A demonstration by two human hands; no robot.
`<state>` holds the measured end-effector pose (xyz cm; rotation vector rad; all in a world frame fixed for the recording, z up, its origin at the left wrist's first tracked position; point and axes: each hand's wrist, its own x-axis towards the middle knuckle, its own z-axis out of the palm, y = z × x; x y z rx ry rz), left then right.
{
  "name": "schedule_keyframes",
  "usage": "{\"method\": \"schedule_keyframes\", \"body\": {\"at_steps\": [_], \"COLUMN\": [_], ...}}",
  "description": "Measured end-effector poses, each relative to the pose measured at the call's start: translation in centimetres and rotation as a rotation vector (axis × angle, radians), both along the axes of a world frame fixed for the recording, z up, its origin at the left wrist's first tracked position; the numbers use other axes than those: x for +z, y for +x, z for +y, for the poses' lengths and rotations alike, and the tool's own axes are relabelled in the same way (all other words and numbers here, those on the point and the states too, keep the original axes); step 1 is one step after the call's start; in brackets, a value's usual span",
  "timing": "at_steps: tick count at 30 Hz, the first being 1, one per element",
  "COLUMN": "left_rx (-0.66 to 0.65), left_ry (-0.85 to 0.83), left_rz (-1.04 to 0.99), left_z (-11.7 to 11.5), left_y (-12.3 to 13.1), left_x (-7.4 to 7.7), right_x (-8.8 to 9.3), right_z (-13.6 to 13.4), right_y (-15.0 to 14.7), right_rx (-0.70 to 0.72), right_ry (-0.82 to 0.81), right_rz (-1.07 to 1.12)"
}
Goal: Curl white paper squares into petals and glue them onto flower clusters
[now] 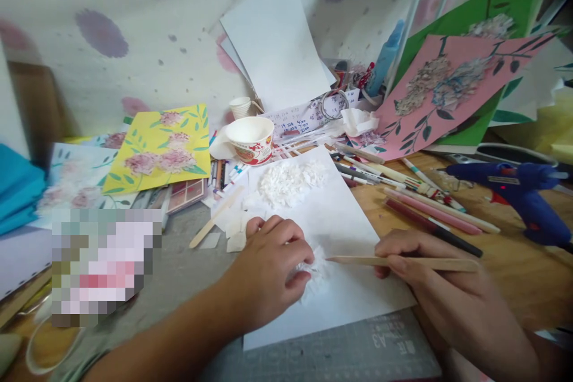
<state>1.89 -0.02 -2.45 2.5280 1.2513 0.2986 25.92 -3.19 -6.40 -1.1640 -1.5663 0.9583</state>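
My left hand (273, 265) rests curled on a white sheet of paper (340, 221), its fingers pressed down on a small clump of white torn paper bits (316, 271). My right hand (430, 277) pinches a thin wooden stick (403, 262) whose tip points at that clump. A larger pile of white paper bits (289, 181) lies on the far part of the sheet. The sheet lies on a grey cutting mat (358, 352).
A paper cup (250, 138) stands behind the sheet. Pens and pencils (416, 197) lie to the right, next to a blue glue gun (519, 191). Yellow (161, 146) and pink (447, 92) flower cards lean at the back. Another wooden stick (215, 218) lies left of the sheet.
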Motion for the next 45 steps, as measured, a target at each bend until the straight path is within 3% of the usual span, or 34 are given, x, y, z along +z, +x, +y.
{"method": "schedule_keyframes", "body": {"at_steps": [8, 24, 31, 45], "left_rx": [0.017, 0.029, 0.02, -0.019], "left_ry": [-0.01, 0.029, 0.062, -0.001], "left_rz": [0.007, -0.064, -0.062, -0.062], "left_z": [0.1, -0.1, -0.1, 0.2], "left_y": [-0.2, 0.0, 0.1, -0.1], "left_x": [0.1, -0.5, -0.6, -0.2], "right_x": [1.9, 1.9, 1.9, 1.9], "right_z": [0.0, 0.1, 0.0, -0.2], "right_y": [-1.2, -0.8, -1.4, -1.1], "right_rx": [0.223, 0.064, 0.21, 0.143], "right_ry": [0.15, 0.239, 0.195, 0.205], "right_rz": [-0.187, -0.275, -0.24, -0.259]}}
